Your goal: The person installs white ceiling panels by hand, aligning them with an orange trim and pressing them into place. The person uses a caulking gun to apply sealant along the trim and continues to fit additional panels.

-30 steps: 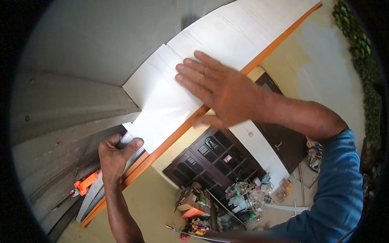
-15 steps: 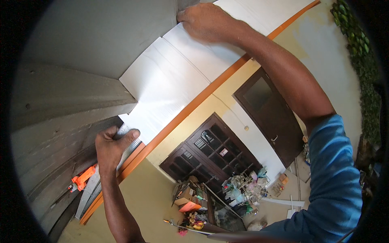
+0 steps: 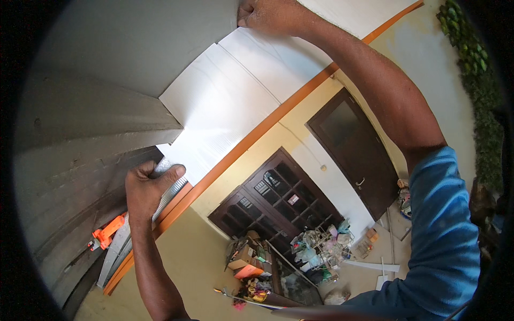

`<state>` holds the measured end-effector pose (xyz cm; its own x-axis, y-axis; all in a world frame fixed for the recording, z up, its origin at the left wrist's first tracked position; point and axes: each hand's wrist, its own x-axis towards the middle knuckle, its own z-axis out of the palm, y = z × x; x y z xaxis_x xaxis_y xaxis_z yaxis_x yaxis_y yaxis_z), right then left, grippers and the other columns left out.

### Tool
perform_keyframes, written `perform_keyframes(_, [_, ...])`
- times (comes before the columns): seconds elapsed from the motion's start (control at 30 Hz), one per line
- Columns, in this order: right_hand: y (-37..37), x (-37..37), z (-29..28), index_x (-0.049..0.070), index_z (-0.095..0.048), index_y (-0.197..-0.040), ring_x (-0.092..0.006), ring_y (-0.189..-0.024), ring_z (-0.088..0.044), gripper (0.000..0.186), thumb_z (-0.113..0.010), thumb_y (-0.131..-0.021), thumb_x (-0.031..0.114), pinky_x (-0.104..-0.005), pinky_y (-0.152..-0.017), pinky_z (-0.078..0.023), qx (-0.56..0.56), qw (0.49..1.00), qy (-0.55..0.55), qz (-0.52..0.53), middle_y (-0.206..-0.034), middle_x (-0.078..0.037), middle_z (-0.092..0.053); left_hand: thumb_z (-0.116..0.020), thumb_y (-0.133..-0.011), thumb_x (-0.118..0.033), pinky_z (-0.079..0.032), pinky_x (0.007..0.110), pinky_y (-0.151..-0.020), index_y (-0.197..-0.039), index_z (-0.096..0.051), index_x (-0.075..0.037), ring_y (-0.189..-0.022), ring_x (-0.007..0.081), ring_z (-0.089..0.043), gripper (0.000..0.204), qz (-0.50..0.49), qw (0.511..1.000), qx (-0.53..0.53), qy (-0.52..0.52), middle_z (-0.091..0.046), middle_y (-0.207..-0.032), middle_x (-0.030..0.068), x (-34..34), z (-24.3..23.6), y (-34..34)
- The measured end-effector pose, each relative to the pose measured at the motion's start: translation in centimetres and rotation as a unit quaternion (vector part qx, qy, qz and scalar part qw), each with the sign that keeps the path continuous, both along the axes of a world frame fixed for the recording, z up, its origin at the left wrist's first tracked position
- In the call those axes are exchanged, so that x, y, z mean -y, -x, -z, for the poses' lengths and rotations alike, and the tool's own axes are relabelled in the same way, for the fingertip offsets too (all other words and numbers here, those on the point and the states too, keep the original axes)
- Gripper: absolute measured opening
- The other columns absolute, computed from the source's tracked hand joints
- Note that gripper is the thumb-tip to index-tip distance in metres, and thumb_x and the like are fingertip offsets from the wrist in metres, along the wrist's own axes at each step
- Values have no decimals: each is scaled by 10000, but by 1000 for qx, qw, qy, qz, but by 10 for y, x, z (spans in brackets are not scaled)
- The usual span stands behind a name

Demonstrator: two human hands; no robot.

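Note:
My left hand (image 3: 147, 192) is closed around the silver ribbed strip (image 3: 170, 188), its thumb lying on top, close to the lower end of a glossy white sheet (image 3: 214, 112). My right hand (image 3: 270, 17) reaches to the top of the view, fingers curled in against the edge of a large grey panel (image 3: 144, 45), over the white sheet. Those fingertips are partly hidden, so what they grip does not show. An orange-brown trim board (image 3: 251, 136) runs diagonally along the sheet's outer edge. Below the left hand, an orange tool (image 3: 108, 231) rests by a grey metal strip (image 3: 113, 257).
Weathered grey boards (image 3: 80, 117) fill the left side. Far below are a dark double door (image 3: 276, 192), a brown door (image 3: 356, 152), a heap of plastic bags and racks (image 3: 321, 249), and boxes (image 3: 246, 259). Green foliage (image 3: 474, 59) hangs at the right.
My right hand has shifted slightly upward along the grey panel's edge. The left hand keeps its hold on the ribbed strip, and the whole view has moved a little.

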<state>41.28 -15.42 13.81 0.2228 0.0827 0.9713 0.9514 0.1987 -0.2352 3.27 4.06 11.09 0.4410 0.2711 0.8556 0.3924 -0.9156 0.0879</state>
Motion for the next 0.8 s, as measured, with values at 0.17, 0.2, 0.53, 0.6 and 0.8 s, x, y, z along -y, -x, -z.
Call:
perform_keyframes(0.17, [3, 2, 0, -80, -821, -1181, -370, -972, -796, 263, -654, -1072, 92, -472, -876, -637, 15, 999, -29, 6, -1040, -271, -816, -1019, -832, -282, -284, 330, -538, -600, -523, -118, -589, 80, -361, 571, -7, 1000, -1, -26, -453, -591, -72, 0, -1, 0])
perform_keyframes(0.2, [3, -2, 0, -77, -822, -1183, -372, -973, -797, 262, -654, -1073, 93, -474, -880, -638, 11, 999, -40, 23, -1047, -272, -817, -1017, -835, -277, -281, 329, -538, -599, -516, -118, -590, 80, -359, 576, -2, 1000, -6, -12, -449, -592, -72, 0, -1, 0])
perform_keyframes(0.53, [-23, -53, 28, 47, -837, -1228, -283, -886, -816, 269, -686, -1038, 164, -464, -865, -664, 182, 916, -226, 276, -1036, -170, -840, -1027, -821, -313, -268, 338, -536, -598, -495, -118, -591, 84, -343, 608, -6, 999, 5, -37, -426, -589, -76, 1, 3, -1])
perform_keyframes(0.6, [-24, -57, 30, 37, -831, -1234, -284, -878, -818, 291, -673, -1062, 210, -458, -843, -670, 167, 932, -173, 270, -1050, -159, -843, -1029, -817, -318, -261, 340, -539, -599, -482, -125, -591, 85, -336, 620, -18, 999, -2, -36, -417, -589, -76, 2, 2, -1])
perform_keyframes(0.8, [-20, -63, 14, 23, -822, -1236, -300, -797, -803, 487, -624, -1121, 453, -448, -761, -667, 140, 953, -141, 231, -1013, -194, -825, -1034, -809, -322, -244, 346, -544, -600, -440, -139, -605, 82, -319, 655, -11, 1000, 1, -22, -394, -599, -77, 2, 1, -1])
